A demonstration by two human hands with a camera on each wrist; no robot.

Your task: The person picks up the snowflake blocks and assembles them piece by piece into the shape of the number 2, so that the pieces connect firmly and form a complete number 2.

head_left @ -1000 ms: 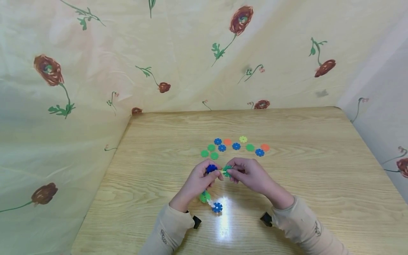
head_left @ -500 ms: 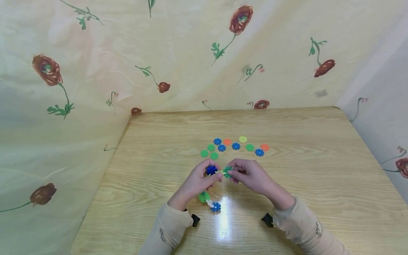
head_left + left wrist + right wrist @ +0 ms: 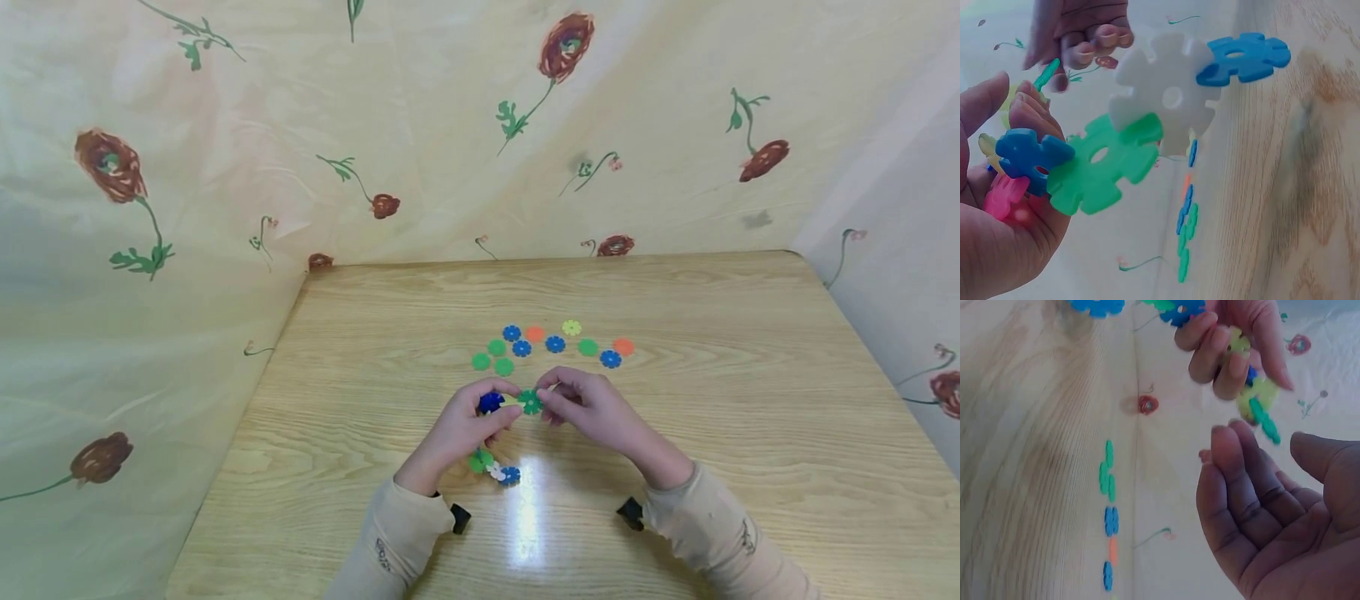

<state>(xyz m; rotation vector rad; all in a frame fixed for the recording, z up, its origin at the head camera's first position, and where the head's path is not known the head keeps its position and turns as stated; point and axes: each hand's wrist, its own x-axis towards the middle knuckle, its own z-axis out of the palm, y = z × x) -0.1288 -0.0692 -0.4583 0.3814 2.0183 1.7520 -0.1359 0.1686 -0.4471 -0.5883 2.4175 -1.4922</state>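
Observation:
My left hand (image 3: 465,421) grips a chain of slotted plastic flower discs. In the left wrist view, a pink disc (image 3: 1005,197) and a blue disc (image 3: 1029,156) lie by the palm. From them a light green disc (image 3: 1116,178), a white disc (image 3: 1144,87) and an end blue disc (image 3: 1266,53) hang out below the hand. At the other end, past the left fingertips, a yellow disc (image 3: 1266,390) carries a darker green disc (image 3: 530,402). My right hand (image 3: 588,408) is beside that green disc, its thumb and fingers spread apart at the disc's edge.
Loose discs lie in an arc beyond the hands: several green discs (image 3: 504,367), several blue discs (image 3: 555,344), two orange discs (image 3: 623,347) and a yellow one (image 3: 572,327). Flower-patterned cloth (image 3: 450,125) hangs behind the wooden table (image 3: 712,333).
The right fingers have loosened from the darker green disc, which they pinched before. That disc has shifted slightly left and shows more fully. The chain's hanging blue end has risen slightly.

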